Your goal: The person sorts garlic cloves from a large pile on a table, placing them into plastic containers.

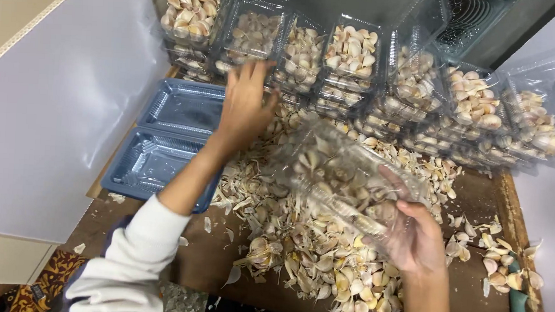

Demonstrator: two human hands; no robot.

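My right hand [412, 236] holds a clear plastic clamshell box [343, 175], tilted and partly filled with garlic cloves, above a heap of loose garlic cloves and skins [304, 252] on the brown board. My left hand [245, 104] reaches forward with fingers spread, over the far edge of the heap, close to the stacked clear boxes of garlic [352, 58]. It holds nothing that I can see. A white sleeve covers my left forearm.
Two empty blue-tinted plastic trays [164, 137] lie at the left beside a white panel [45, 112]. Filled clamshell boxes line the back and right in stacks [476, 103]. More loose cloves [497, 256] lie near the board's right edge.
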